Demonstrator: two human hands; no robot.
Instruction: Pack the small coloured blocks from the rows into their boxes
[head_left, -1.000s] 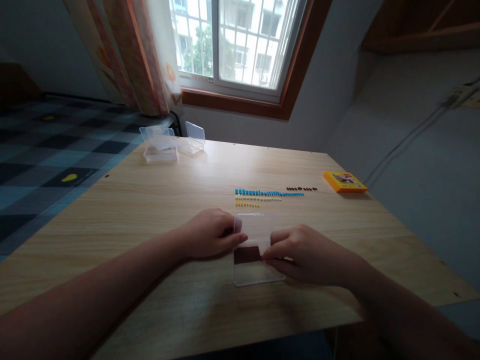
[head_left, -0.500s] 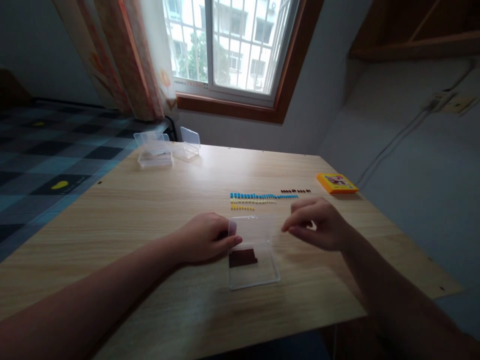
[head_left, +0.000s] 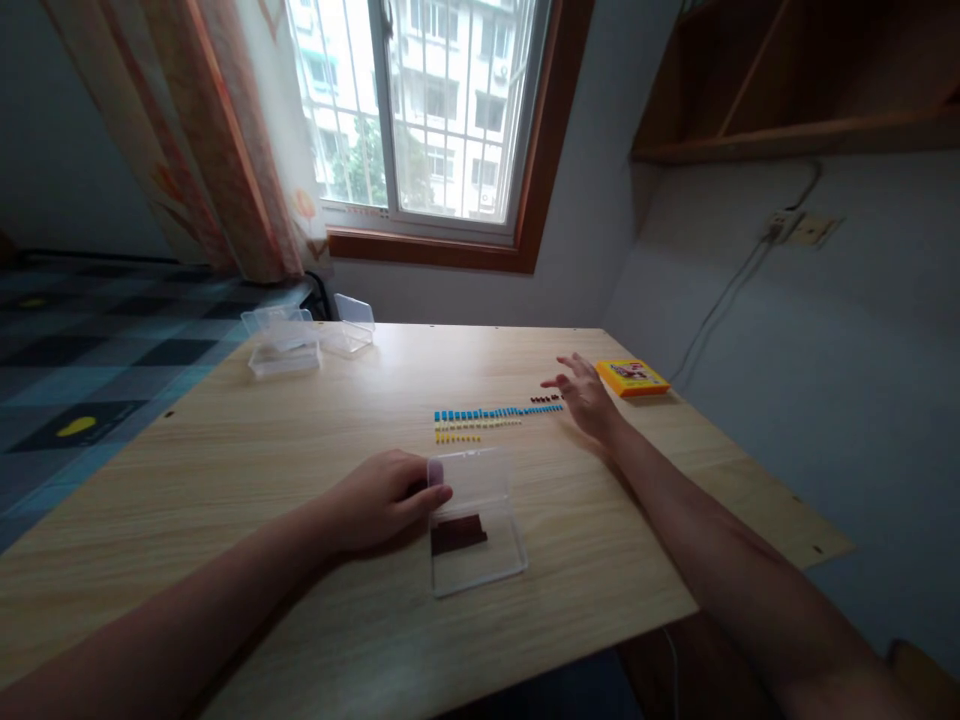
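Note:
A clear plastic box lies near me with its lid raised at the back. Dark brown strips or pieces are grouped in its left part. My left hand pinches the left side of the box's lid, thumb in front and fingers behind. Beyond the box run rows of small pieces: blue, pale and yellow. My right hand hovers beside the short row of brown pieces, fingers spread, nothing visible in them. It hides the right end of that row.
A yellow-orange box with a picture lid lies right of my right hand. Two clear open boxes stand at the far left, one larger box and one smaller box. The table meets a checked bed on the left.
My right hand has moved away from the clear box to the brown row, and its fingers have spread. My left hand stays at the lid. The view has shifted to the right.

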